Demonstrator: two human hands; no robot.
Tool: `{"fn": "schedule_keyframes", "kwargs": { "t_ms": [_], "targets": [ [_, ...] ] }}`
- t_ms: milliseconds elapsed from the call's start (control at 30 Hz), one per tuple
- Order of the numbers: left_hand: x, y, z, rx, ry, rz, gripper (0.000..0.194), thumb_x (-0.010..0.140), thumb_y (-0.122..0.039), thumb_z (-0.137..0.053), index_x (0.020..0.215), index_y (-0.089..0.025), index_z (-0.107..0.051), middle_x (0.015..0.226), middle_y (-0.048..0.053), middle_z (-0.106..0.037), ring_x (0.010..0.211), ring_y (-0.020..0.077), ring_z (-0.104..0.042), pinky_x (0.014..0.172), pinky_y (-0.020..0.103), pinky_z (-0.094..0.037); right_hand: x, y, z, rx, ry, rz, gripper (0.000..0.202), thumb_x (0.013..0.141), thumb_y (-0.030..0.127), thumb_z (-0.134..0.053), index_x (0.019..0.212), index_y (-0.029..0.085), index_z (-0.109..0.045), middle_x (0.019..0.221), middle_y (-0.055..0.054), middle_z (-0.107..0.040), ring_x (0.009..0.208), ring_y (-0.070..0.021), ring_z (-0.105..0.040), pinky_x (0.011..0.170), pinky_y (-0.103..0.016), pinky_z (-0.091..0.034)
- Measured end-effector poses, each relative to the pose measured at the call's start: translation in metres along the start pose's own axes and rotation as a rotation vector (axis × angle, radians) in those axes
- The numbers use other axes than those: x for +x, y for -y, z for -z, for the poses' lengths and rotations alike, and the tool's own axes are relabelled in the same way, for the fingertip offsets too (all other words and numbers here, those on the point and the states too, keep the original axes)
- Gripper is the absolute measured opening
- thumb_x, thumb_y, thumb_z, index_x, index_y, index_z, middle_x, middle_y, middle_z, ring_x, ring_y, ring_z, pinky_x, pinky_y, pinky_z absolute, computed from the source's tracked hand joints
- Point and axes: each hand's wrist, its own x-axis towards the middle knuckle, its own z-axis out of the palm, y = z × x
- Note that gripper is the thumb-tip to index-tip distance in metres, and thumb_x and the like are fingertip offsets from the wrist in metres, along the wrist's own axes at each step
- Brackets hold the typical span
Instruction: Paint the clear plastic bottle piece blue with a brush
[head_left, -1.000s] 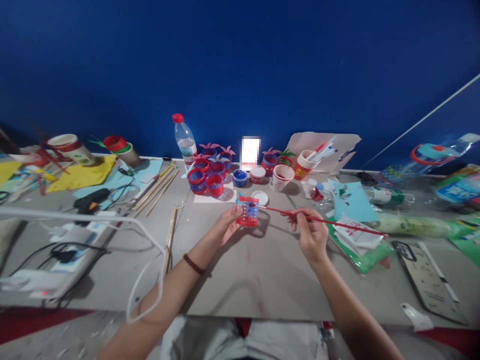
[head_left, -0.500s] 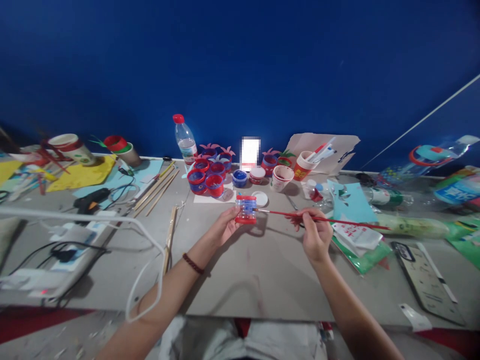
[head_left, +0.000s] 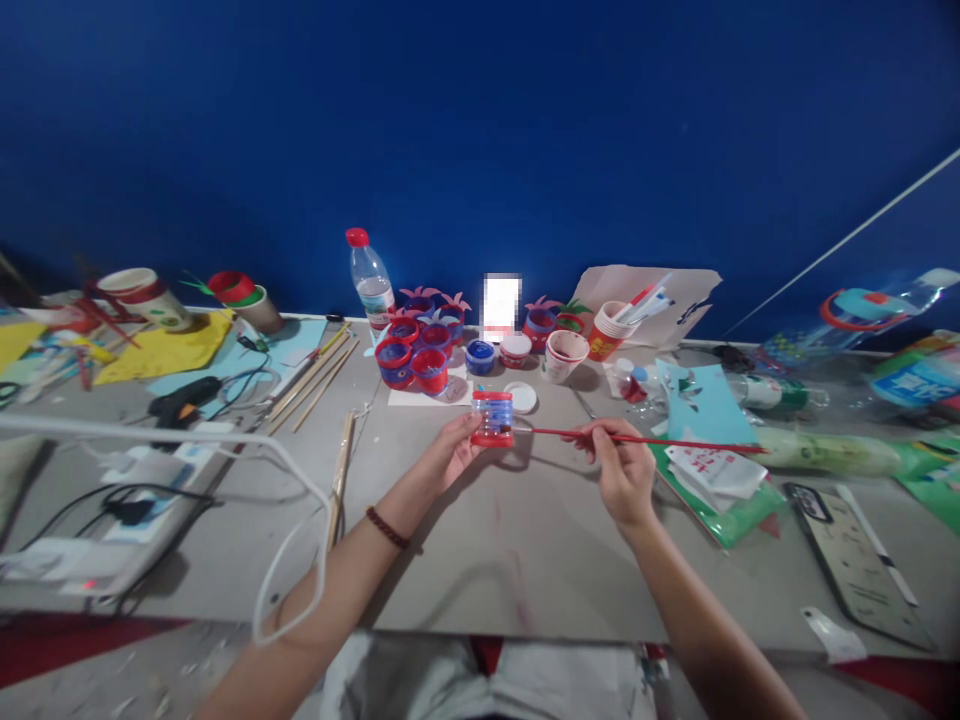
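Between the fingers of my left hand (head_left: 455, 450) is a small clear plastic cylinder (head_left: 493, 420), held above the table. It has red bands at both ends and blue paint across its middle. My right hand (head_left: 622, 465) is closed around a long red-handled paintbrush (head_left: 667, 441). The brush's tip touches the cylinder's side near the lower red band. Just behind stand an uncovered jar of blue paint (head_left: 480, 357) and a white-topped paint jar (head_left: 515, 350). A round white lid (head_left: 520, 397) lies beside the cylinder.
Several red and blue painted cups (head_left: 430, 371) stand back left by a bottle (head_left: 370, 275). A stained paper cup (head_left: 566, 356) is at back right. Wooden sticks (head_left: 319, 375) and a power strip (head_left: 161, 510) with cables lie left; a phone (head_left: 855, 560) lies right.
The brush tip has moved down the cylinder from its blue middle towards the lower red band. My right hand has shifted slightly left. My left hand stays in place.
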Motion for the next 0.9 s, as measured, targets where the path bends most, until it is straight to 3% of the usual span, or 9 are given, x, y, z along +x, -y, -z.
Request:
{"fn": "schedule_keyframes", "kwargs": {
  "t_ms": [233,400,667,900],
  "targets": [
    [-0.002,-0.001,-0.003,0.004,-0.045,0.003,0.032,0.080,-0.032,-0.078,0.103,-0.011,-0.072,0.108,0.014,-0.077,0.101,0.0268,-0.073,0.099,0.039,-0.052,0.002,-0.006,0.005,-0.060,-0.049,-0.030,0.024,0.095,0.039,-0.058,0.081,0.020,-0.066,0.064,-0.001,-0.067,0.052,-0.0141,-0.059,0.051,-0.026,-0.050],
    [-0.002,-0.001,-0.003,-0.003,-0.047,-0.002,0.029,0.079,-0.030,-0.079,0.101,-0.011,-0.071,0.108,0.013,-0.077,0.102,0.0248,-0.072,0.102,0.038,-0.051,-0.001,-0.006,0.003,0.081,-0.128,-0.076,0.022,0.095,0.038,-0.059,0.084,0.020,-0.064,0.066,-0.002,-0.069,0.051,-0.0140,-0.061,0.045,-0.024,-0.046],
    [-0.004,-0.004,-0.008,0.011,-0.077,0.005,0.028,0.077,-0.029,-0.082,0.097,-0.013,-0.072,0.100,0.010,-0.078,0.097,0.0225,-0.073,0.099,0.036,-0.053,-0.004,0.003,-0.003,0.107,0.088,-0.046,0.017,0.096,0.032,-0.057,0.088,0.020,-0.065,0.066,-0.001,-0.068,0.052,-0.0133,-0.059,0.051,-0.025,-0.050],
    [-0.003,-0.002,-0.005,0.000,-0.070,0.007,0.029,0.077,-0.029,-0.081,0.098,-0.011,-0.071,0.101,0.011,-0.077,0.097,0.0238,-0.073,0.101,0.038,-0.052,0.001,0.008,-0.001,-0.043,0.072,-0.015,0.024,0.096,0.037,-0.054,0.083,0.020,-0.066,0.068,-0.004,-0.069,0.053,-0.0141,-0.058,0.050,-0.026,-0.049]
  ]
}}
